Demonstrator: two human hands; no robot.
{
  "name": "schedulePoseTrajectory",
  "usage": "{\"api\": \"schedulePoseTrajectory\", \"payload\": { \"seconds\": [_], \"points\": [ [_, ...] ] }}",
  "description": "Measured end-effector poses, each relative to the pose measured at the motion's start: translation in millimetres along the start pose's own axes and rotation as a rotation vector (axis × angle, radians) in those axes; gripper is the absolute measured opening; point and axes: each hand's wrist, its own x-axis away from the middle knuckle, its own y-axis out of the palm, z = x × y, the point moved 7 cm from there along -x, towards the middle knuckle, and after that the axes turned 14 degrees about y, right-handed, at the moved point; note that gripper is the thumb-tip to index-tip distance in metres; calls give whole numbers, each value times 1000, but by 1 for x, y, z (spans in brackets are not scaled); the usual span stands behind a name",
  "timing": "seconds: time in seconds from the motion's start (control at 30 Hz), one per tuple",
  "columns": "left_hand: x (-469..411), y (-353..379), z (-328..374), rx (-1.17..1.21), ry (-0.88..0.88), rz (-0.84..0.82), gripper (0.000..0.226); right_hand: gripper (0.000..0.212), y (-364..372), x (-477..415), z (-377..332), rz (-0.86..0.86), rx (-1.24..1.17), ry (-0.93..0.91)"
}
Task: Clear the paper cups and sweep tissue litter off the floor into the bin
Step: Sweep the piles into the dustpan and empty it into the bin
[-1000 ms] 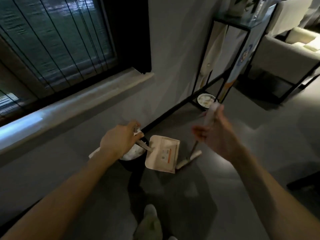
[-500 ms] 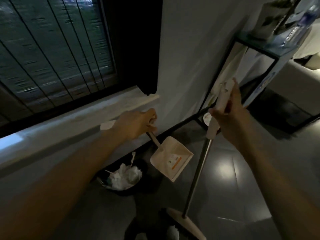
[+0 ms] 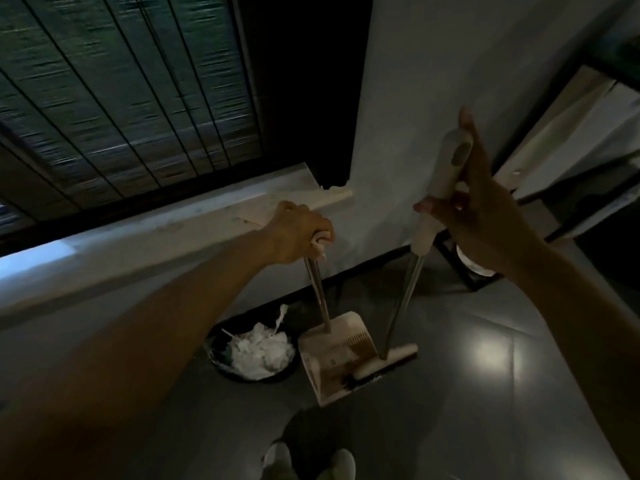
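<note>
My left hand (image 3: 298,233) grips the top of the dustpan's metal handle. The cream dustpan (image 3: 334,355) stands on the floor below it, beside the bin. My right hand (image 3: 474,209) holds the pale grip of the broom (image 3: 443,181), thumb and fingers round it. The broom's head (image 3: 388,362) sits against the dustpan's open mouth. A dark round bin (image 3: 221,358) on the floor holds white crumpled tissue (image 3: 261,351). No paper cups show.
A pale window ledge (image 3: 145,244) runs along the left under dark blinds. A black metal shelf frame (image 3: 457,268) stands at the right by the wall, with a white round object under it. My feet (image 3: 311,462) show at the bottom on grey tiled floor.
Both hands rose with the camera. The dustpan came down from a tilt over the bin and now stands on the floor, and the broom head moved in against it.
</note>
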Motion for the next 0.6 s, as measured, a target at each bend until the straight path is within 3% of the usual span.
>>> {"api": "schedulePoseTrajectory", "payload": {
  "seconds": [0.2, 0.43, 0.6],
  "points": [
    [-11, 23, -33, 80, -150, 53, 31, 94, 29, -53, 3, -142, 47, -53],
    [-29, 45, -64, 15, -80, 61, 34, 106, 69, -109, 29, -211, 38, -39],
    [-44, 60, -95, -31, -142, -14, 34, 90, 110, -142, 46, -264, 92, 40]
  ]
}}
